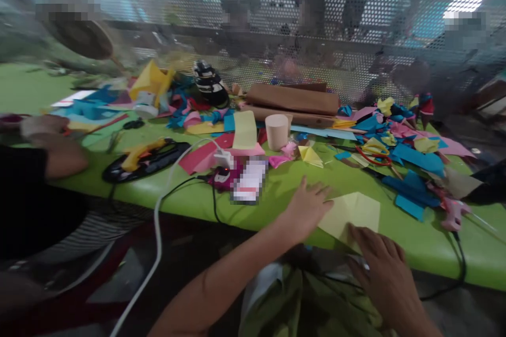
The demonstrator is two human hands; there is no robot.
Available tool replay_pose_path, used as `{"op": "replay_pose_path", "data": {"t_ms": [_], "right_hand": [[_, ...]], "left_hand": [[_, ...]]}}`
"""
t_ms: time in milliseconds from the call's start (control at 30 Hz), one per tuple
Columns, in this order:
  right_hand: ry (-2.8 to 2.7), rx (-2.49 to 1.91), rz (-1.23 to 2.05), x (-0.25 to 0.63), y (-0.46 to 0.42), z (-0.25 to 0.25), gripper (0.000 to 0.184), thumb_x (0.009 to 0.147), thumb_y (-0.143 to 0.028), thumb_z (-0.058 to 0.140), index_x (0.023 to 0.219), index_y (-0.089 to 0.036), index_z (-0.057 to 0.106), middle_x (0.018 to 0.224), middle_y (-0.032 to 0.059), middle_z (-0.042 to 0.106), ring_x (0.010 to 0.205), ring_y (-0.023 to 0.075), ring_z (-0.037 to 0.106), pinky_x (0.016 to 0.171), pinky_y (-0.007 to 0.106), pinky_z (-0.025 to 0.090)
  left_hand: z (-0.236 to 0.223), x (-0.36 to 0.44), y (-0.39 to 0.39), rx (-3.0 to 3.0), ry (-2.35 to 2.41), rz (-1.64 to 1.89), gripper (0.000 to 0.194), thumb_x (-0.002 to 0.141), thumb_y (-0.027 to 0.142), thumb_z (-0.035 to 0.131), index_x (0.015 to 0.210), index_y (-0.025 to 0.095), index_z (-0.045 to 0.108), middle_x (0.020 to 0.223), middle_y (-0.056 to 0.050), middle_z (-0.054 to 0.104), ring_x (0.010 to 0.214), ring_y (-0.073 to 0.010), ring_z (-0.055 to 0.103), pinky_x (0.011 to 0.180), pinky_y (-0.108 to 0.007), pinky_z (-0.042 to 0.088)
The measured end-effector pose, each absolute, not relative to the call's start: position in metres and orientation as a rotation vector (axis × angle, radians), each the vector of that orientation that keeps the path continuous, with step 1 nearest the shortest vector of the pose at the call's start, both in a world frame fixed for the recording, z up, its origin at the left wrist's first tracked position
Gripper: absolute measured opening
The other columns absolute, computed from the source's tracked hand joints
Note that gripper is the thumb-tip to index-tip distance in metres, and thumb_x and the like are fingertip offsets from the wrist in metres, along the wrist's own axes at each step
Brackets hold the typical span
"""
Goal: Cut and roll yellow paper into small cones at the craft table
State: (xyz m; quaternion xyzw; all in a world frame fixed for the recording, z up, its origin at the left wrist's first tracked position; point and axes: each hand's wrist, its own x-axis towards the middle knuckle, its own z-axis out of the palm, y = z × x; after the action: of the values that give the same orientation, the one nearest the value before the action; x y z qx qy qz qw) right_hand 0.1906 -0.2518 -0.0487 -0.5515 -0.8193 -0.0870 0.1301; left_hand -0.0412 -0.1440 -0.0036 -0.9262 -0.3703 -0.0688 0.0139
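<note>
A pale yellow sheet of paper (358, 213) with a crease lies at the table's front edge. My left hand (310, 208) is flat with its fingers spread, the fingertips touching the paper's left side. At the lower edge of the sheet, my right hand (381, 258) has its fingers on top and the thumb below, gripping the paper. Left of my left hand rest a phone (250, 181) and a purple power strip (228, 178) with a white plug (224, 159). A small folded yellow paper (311, 156) sits beyond my left hand.
A pink glue gun (454, 214) lies at right, a yellow glue gun (143, 154) at left. Coloured paper scraps (419, 158), a beige cup (277, 132) and brown cardboard (292, 99) crowd the back. A white cable (158, 221) hangs over the edge. Another person's arm (65, 155) rests at left.
</note>
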Motion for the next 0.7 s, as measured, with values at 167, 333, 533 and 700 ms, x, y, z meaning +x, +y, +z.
{"op": "replay_pose_path", "data": {"t_ms": [167, 333, 533, 700], "right_hand": [[-2.284, -1.672, -0.275, 0.174, -0.248, -0.06, 0.062, 0.087, -0.034, 0.059, 0.146, -0.025, 0.044, 0.121, 0.0139, 0.064, 0.1, 0.0369, 0.059, 0.077, 0.05, 0.05], [-2.351, -1.556, -0.04, 0.165, -0.242, -0.055, 0.06, 0.086, -0.033, 0.064, 0.143, -0.023, 0.046, 0.126, 0.0139, 0.061, 0.106, 0.0348, 0.058, 0.085, 0.049, 0.05], [-2.47, -1.396, 0.228, 0.195, -0.231, -0.03, 0.067, 0.086, -0.033, 0.068, 0.147, -0.03, 0.042, 0.15, 0.0084, 0.049, 0.13, 0.0311, 0.048, 0.103, 0.048, 0.043], [-2.539, -1.435, 0.228, 0.229, -0.226, -0.03, 0.08, 0.083, -0.035, 0.071, 0.153, -0.029, 0.034, 0.159, 0.0076, 0.039, 0.141, 0.032, 0.039, 0.11, 0.051, 0.036]], "left_hand": [[-0.007, -0.025, -0.183, -2.848, -1.34, -0.336, 0.039, 0.103, 0.031, 0.036, 0.136, 0.021, 0.054, 0.143, -0.01, 0.056, 0.116, -0.0238, 0.057, 0.1, -0.049, 0.042], [-0.015, -0.037, -0.203, -2.938, -1.379, -0.421, 0.054, 0.099, 0.052, 0.04, 0.144, 0.022, 0.044, 0.154, -0.009, 0.045, 0.136, -0.0256, 0.042, 0.113, -0.053, 0.029], [-0.025, -0.062, -0.171, -3.046, -1.284, -0.311, 0.067, 0.091, 0.062, 0.049, 0.148, 0.028, 0.038, 0.162, -0.006, 0.034, 0.149, -0.0244, 0.028, 0.119, -0.055, 0.016], [-0.024, -0.071, -0.155, -3.182, -1.169, -0.219, 0.085, 0.079, 0.072, 0.06, 0.147, 0.025, 0.04, 0.163, -0.009, 0.031, 0.149, -0.0264, 0.027, 0.122, -0.051, 0.009]]}}
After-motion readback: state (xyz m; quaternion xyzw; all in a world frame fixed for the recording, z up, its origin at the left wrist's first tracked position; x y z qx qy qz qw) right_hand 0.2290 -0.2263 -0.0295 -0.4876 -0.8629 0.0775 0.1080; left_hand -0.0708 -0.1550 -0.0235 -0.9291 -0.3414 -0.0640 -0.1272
